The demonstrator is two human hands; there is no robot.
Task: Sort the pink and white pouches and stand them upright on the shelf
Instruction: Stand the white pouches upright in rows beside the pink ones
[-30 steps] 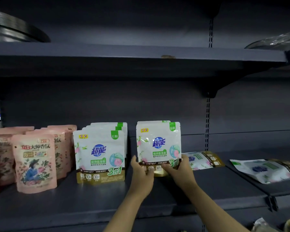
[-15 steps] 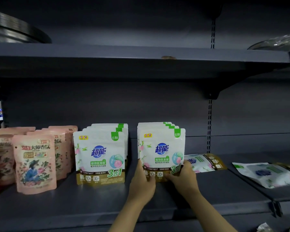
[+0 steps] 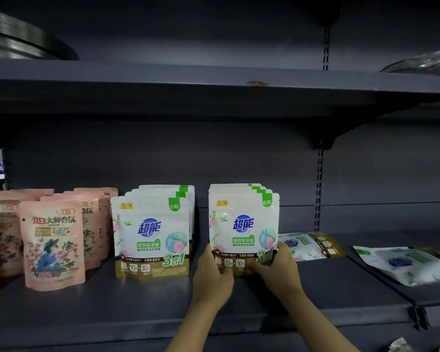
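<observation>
White pouches (image 3: 243, 224) stand upright on the shelf (image 3: 137, 306); my left hand (image 3: 212, 278) and right hand (image 3: 277, 271) grip the front pouch's lower corners.

Two bare forearms, no sleeves, watch or rings showing on left grip (image 3: 212, 271) or right grip (image 3: 277, 271)

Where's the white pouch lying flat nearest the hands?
In the head view, the flat white pouch lies on the shelf just right of the right hand, behind the standing row of white pouches.
</observation>
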